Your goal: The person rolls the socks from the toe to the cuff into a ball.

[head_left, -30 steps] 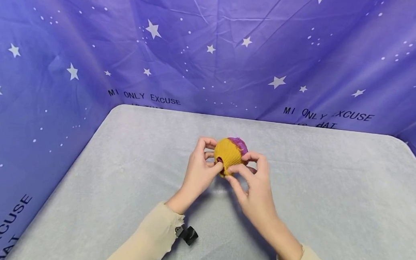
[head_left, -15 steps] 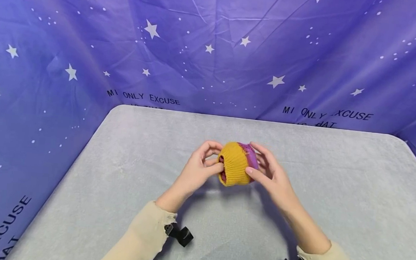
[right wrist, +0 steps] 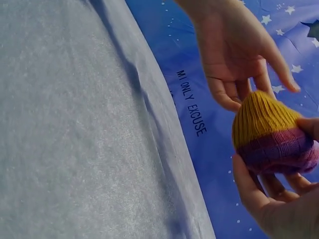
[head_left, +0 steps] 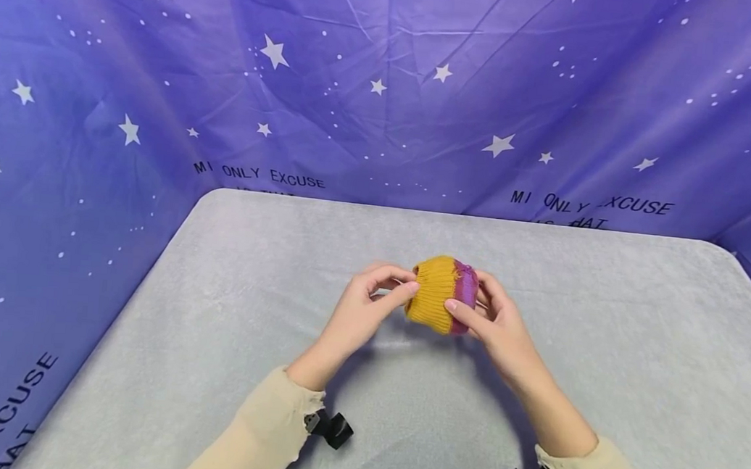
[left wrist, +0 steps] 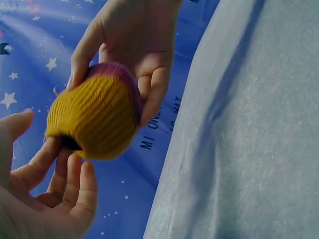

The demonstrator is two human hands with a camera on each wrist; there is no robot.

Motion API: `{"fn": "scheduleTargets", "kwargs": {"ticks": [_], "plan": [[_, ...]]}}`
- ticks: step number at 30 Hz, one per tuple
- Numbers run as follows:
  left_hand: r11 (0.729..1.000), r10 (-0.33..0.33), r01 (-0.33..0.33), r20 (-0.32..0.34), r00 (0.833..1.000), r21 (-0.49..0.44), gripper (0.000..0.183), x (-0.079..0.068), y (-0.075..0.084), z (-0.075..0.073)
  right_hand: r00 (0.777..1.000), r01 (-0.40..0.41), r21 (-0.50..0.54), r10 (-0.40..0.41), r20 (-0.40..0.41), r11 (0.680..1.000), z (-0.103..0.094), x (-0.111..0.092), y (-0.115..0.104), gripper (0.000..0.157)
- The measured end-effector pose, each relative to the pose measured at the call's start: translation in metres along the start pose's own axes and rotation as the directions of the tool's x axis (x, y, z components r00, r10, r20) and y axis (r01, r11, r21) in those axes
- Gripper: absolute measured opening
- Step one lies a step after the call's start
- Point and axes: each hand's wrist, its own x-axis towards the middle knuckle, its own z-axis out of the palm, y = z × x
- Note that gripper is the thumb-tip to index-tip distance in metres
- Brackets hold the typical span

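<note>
A balled-up sock (head_left: 433,294) has a mustard ribbed cuff and a purple-maroon part. My right hand (head_left: 505,338) grips the purple end, thumb on the front and fingers behind; the right wrist view shows this grip around the sock (right wrist: 266,122). At the cuff end, my left hand (head_left: 357,313) is at the dark opening. In the left wrist view the fingertips of this left hand (left wrist: 55,199) touch the rim of the sock (left wrist: 94,117), while its thumb stands apart from the knit. The sock is held up above the table.
A pale grey cloth-covered table (head_left: 248,276) lies beneath the hands. Behind it and on the left hangs a blue-purple curtain (head_left: 383,119) with white stars and black lettering. Black wrist cameras (head_left: 338,430) sit at both cream sleeves.
The sock has turned so its purple end faces right, and moved slightly right. My right hand went from the cuff's edge to the purple end. The left thumb has come out of the opening.
</note>
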Motion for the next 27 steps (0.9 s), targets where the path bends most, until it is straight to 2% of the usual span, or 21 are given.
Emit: {"fn": "scheduleTargets", "kwargs": {"ticks": [5,8,10,13,16,17,20,22,24,27], "plan": [[1.0,0.005,-0.005,-0.075,0.997,0.003,0.015,0.002,0.003,0.006,0.993,0.094,-0.167,-0.103,-0.048,0.981,0.006,0.001,-0.001,0.045],[0.999,0.014,-0.017,-0.107,0.994,-0.027,0.01,0.004,0.003,0.007,0.99,0.113,-0.235,-0.13,-0.056,0.965,0.008,0.001,-0.001,0.046],[0.998,0.0,-0.008,-0.107,0.994,-0.066,0.01,0.006,0.004,0.006,0.99,0.109,-0.233,-0.126,-0.058,0.966,0.008,0.001,-0.002,0.044],[0.988,-0.039,0.026,-0.088,0.995,-0.152,0.011,0.009,0.005,0.005,0.994,0.093,-0.167,-0.102,-0.045,0.982,0.006,0.001,-0.002,0.042],[0.983,-0.061,0.048,-0.074,0.995,-0.177,0.01,0.012,0.005,0.005,0.997,0.072,-0.101,-0.075,-0.028,0.992,0.003,0.002,-0.002,0.041],[0.985,-0.052,0.041,-0.067,0.996,-0.166,0.009,0.013,0.005,0.006,0.998,0.062,-0.081,-0.064,-0.025,0.995,0.002,0.003,-0.002,0.042],[0.999,0.011,-0.013,-0.052,0.999,-0.048,0.011,0.018,0.003,0.008,0.999,0.019,-0.036,-0.02,-0.036,0.999,0.0,0.007,-0.002,0.041],[0.999,0.048,-0.047,-0.034,0.998,0.024,0.013,0.021,0.002,0.01,0.998,-0.016,-0.023,0.015,-0.053,1.0,-0.002,0.009,-0.004,0.041],[0.995,0.061,-0.059,-0.021,0.998,0.084,0.014,0.025,-0.001,0.011,0.997,-0.044,-0.037,0.042,-0.069,0.998,-0.004,0.011,-0.005,0.042],[0.992,0.055,-0.053,-0.008,0.998,0.11,0.014,0.03,-0.007,0.011,0.995,-0.072,-0.063,0.067,-0.08,0.995,-0.007,0.016,-0.006,0.045]]}}
